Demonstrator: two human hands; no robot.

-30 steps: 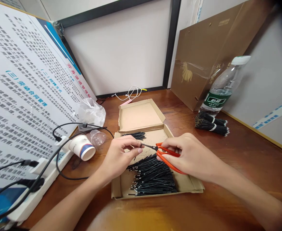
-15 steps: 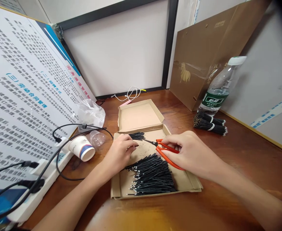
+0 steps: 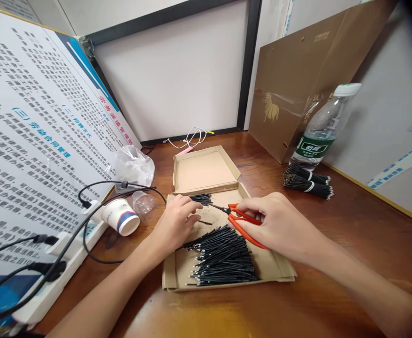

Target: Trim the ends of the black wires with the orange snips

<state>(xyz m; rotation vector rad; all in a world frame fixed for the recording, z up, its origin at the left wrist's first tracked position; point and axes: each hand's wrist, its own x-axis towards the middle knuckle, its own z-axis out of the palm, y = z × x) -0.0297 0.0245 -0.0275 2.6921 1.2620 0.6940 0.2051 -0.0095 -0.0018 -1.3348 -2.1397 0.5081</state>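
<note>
Probably light and springy, best pinched mid-length, one black wire (image 3: 205, 223) is just beyond the half-spread, seemingly empty left hand (image 3: 176, 223), while the right hand (image 3: 279, 223) grips red-handled scissors (image 3: 234, 221).

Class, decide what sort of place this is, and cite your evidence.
Probably an office corner used for small handwork: brown wooden tabletop, white text-printed panel, and open brown cardboard box of short black wires.

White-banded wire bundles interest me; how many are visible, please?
2: the far bundle lies right by the water bottle, the near bundle in front of that; more could be hidden.
</note>
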